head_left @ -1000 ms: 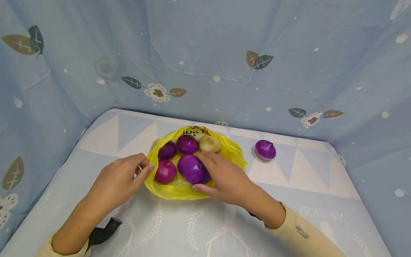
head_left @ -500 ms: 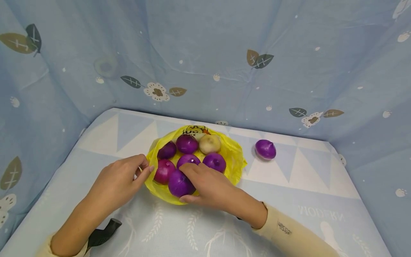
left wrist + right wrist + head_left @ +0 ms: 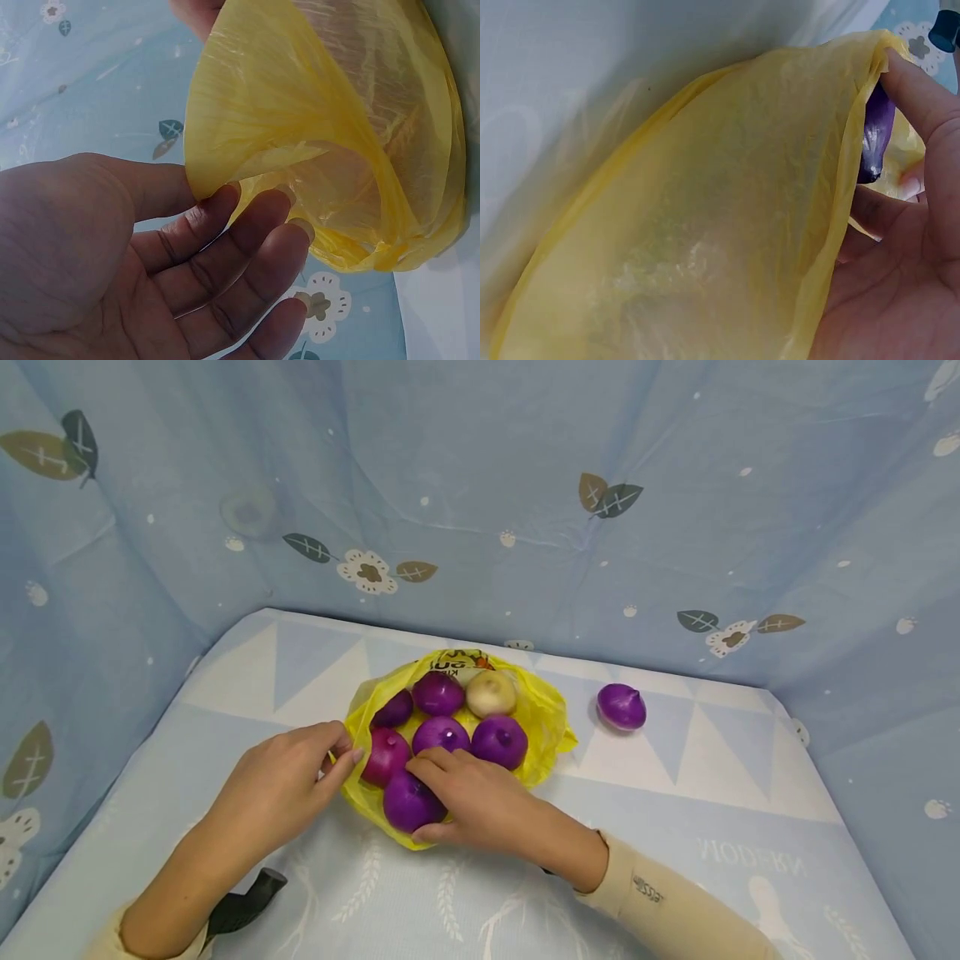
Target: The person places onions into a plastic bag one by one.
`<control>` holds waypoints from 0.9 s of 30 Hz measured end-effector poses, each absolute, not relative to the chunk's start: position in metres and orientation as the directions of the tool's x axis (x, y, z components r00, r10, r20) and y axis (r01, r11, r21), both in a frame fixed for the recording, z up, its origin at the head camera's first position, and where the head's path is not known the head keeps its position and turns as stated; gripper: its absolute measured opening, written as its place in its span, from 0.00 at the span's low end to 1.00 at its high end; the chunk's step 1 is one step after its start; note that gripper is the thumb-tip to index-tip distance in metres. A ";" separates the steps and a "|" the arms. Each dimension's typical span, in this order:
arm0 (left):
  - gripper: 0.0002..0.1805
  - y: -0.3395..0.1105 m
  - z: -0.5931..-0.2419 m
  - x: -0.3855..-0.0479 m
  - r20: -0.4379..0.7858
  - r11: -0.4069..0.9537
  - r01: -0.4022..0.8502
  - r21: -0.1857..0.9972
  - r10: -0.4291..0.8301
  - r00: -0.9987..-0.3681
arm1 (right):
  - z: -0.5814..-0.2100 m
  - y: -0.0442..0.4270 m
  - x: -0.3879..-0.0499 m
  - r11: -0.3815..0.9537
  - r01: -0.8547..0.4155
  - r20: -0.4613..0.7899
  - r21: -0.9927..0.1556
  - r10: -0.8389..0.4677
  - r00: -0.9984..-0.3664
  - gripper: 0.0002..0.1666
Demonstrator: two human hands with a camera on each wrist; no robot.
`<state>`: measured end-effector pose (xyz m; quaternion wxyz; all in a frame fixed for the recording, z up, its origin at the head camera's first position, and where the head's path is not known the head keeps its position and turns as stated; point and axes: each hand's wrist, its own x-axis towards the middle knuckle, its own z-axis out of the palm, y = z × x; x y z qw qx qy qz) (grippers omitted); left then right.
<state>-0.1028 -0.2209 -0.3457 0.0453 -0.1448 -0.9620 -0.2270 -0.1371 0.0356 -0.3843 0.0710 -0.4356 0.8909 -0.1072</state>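
Observation:
A yellow plastic bag [image 3: 551, 718] lies spread with its mouth facing up, several onions inside. My left hand [image 3: 288, 781] pinches the bag's left rim between thumb and forefinger, the other fingers loosely bent in the left wrist view. Reaching into the near side, my right hand [image 3: 480, 802] holds a purple onion [image 3: 408, 803] at the front rim. In the right wrist view the bag's wall hides some of my fingers, and part of the purple onion [image 3: 876, 139] shows beyond the thumb. Around it are a redder onion [image 3: 386, 757], other purple onions [image 3: 500, 742] and a pale onion [image 3: 491, 693].
One more purple onion [image 3: 621, 707] sits on the table right of the bag. The table has a pale patterned cloth [image 3: 735, 827]. Blue printed curtains [image 3: 480, 510] stand close behind it and at both sides. A black strap end [image 3: 251, 897] sticks out by the left wrist.
My right hand has moved left and toward me with its onion, from the bag's middle to its near rim, uncovering two purple onions. My left hand has stayed at the rim.

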 end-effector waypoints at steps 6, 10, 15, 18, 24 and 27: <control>0.09 -0.221 -0.346 -0.103 0.141 0.858 0.299 0.417 0.264 -0.954 | -0.388 0.034 -0.137 0.579 -0.789 -0.026 -0.207 -0.809 -0.587 0.44; 0.09 -0.220 -0.346 -0.103 0.136 0.857 0.297 0.421 0.264 -0.955 | -0.390 0.034 -0.136 0.575 -0.793 -0.024 -0.199 -0.812 -0.583 0.43; 0.09 -0.220 -0.346 -0.103 0.131 0.856 0.296 0.424 0.266 -0.955 | -0.389 0.034 -0.134 0.586 -0.785 -0.031 -0.200 -0.805 -0.593 0.43; 0.08 -0.221 -0.346 -0.103 0.130 0.857 0.295 0.423 0.264 -0.956 | -0.388 0.035 -0.134 0.595 -0.779 -0.042 -0.197 -0.799 -0.600 0.44; 0.08 -0.221 -0.346 -0.104 0.127 0.857 0.290 0.425 0.261 -0.957 | -0.388 0.038 -0.135 0.594 -0.777 -0.035 -0.211 -0.799 -0.601 0.41; 0.08 -0.222 -0.346 -0.104 0.127 0.857 0.288 0.426 0.259 -0.958 | -0.390 0.039 -0.135 0.587 -0.778 -0.008 -0.224 -0.799 -0.601 0.39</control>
